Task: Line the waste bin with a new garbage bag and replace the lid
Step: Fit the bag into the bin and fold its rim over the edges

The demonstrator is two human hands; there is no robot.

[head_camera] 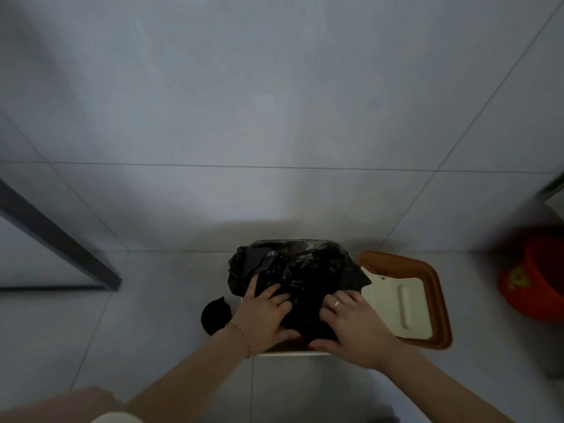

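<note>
A crumpled black garbage bag (302, 267) lies over the mouth of a white waste bin (290, 352), of which only the near rim shows. My left hand (268, 315) grips the bag at its near left part, thumb against the near rim. My right hand (351, 323) grips the bag at its near right part. To the right of the bin the lid (427, 300) lies on the floor, brown-rimmed with a cream flap, apart from both hands.
A black roll of bags (215, 314) sits on the tiled floor left of the bin. A red bucket (534, 279) stands at the right edge. A dark door frame (61, 239) runs along the left. A tiled wall rises behind the bin.
</note>
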